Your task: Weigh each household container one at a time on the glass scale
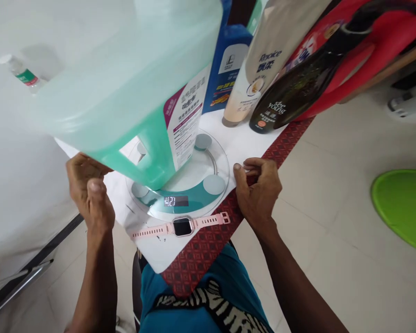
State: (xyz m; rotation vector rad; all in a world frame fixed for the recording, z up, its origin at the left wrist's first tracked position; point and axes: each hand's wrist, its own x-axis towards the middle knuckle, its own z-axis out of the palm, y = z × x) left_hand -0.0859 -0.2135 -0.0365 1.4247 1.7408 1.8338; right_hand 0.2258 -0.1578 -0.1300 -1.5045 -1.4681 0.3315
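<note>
A large green translucent jug (125,92) with liquid in its lower part stands on a round glass bathroom scale (190,203), whose display is lit. My left hand (90,185) is beside the jug's lower left corner, thumb apart from the fingers; the fingertips are partly hidden, so contact is unclear. To the right of the scale, my right hand (258,187) rests by the red-patterned table edge, fingers loosely curled and thumb apart, with nothing in it. In front of the scale lies a pink-strapped smartwatch (182,226), its strap undone.
Behind the scale stand a blue container (230,60), a Rejoice bottle (256,74), a dark See Young bottle (287,88) and a red jug (377,60). A small white-capped bottle (22,73) is at far left. A green round seat-like object (405,208) is at right.
</note>
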